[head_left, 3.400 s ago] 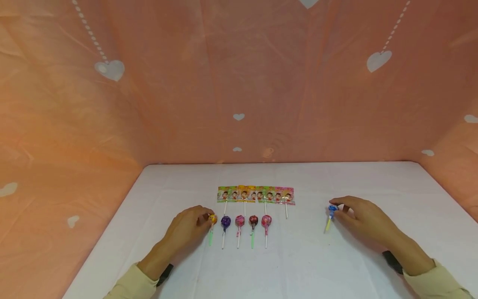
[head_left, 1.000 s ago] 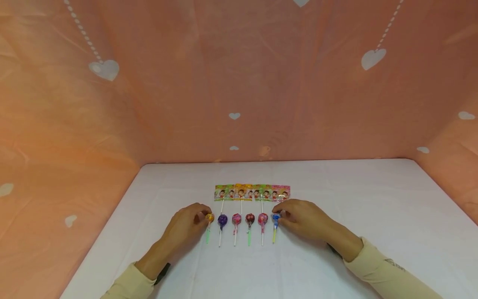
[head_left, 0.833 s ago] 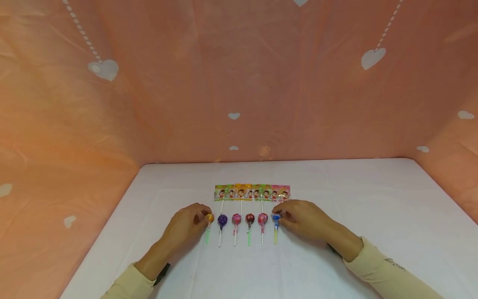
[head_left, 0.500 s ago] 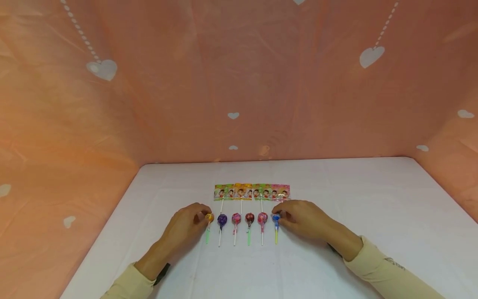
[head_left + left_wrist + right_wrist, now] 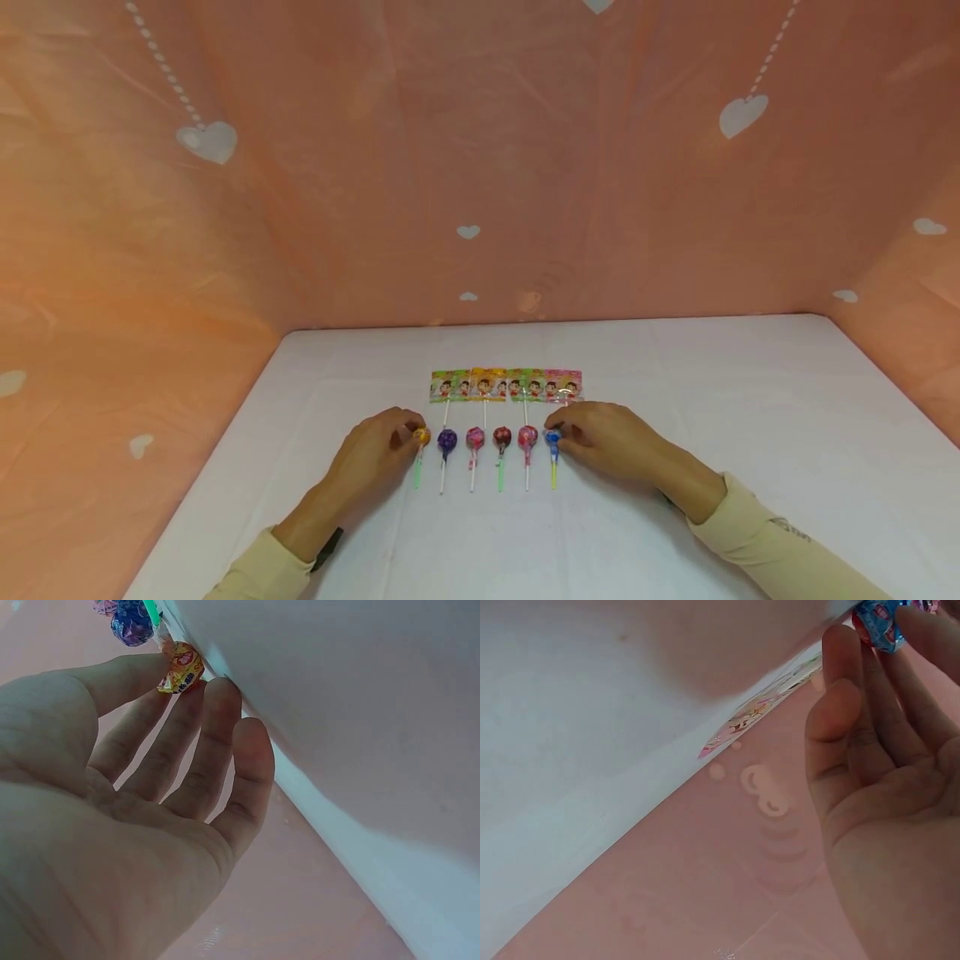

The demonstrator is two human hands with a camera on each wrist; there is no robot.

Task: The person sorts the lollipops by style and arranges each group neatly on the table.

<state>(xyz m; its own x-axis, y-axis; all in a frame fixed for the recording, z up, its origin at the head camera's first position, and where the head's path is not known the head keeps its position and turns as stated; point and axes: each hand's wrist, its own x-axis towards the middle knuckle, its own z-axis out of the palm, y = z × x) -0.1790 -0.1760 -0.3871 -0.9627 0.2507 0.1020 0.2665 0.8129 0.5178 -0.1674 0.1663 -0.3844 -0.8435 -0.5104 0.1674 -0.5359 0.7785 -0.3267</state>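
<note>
My left hand (image 5: 377,454) pinches the head of a yellow-wrapped lollipop (image 5: 184,669) with a green stick, at the left end of a row. At the right end, my right hand (image 5: 611,442) holds a blue-wrapped lollipop (image 5: 881,626) with a yellow stick between thumb and fingers. Between the hands lie a purple lollipop (image 5: 447,442), a pink one (image 5: 476,438), a dark red one (image 5: 502,437) on a green stick and a pink-red one (image 5: 527,437). All their sticks point toward me.
Behind this row lie flat-packed lollipops in green (image 5: 445,386), orange (image 5: 487,385) and pink wrappers (image 5: 564,386), side by side, overlapping the front row's heads with their sticks. A white-covered table (image 5: 675,358) meets an orange cloth backdrop (image 5: 480,167) with pale hearts.
My right hand has brought the blue lollipop leftward from the right side to the row's right end, and its stick has straightened. My left hand has stayed at the yellow lollipop.
</note>
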